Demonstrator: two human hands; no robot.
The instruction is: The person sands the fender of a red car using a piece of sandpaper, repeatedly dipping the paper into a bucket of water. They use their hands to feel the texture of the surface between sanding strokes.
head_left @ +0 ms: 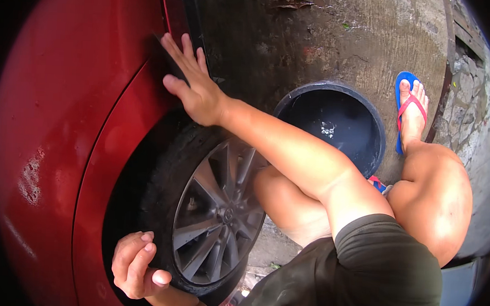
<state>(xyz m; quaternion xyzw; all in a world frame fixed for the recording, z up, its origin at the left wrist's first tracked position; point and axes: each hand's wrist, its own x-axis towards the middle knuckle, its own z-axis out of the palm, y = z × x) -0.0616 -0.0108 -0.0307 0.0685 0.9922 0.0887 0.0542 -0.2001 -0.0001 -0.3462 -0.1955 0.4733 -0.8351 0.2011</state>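
A red car panel (pixel 47 115) fills the left side, curving around a dark tyre (pixel 149 181) and a grey spoked alloy wheel (pixel 225 218). My right hand (pixel 196 81) reaches across above the tyre to the panel near its seam, fingers stretched and spread; whether the fingertips touch the paint I cannot tell. My left hand (pixel 139 264) is low by the wheel arch, in front of the tyre's lower left, its fingers loosely bent and apart with nothing visible in them.
A dark round tub (pixel 329 130) holding liquid stands beside the wheel on wet concrete (pixel 362 31). My bent legs (pixel 431 201) are to the right, one foot in a blue sandal with a pink strap (pixel 410 114). A rough stone strip (pixel 463 103) runs along the far right.
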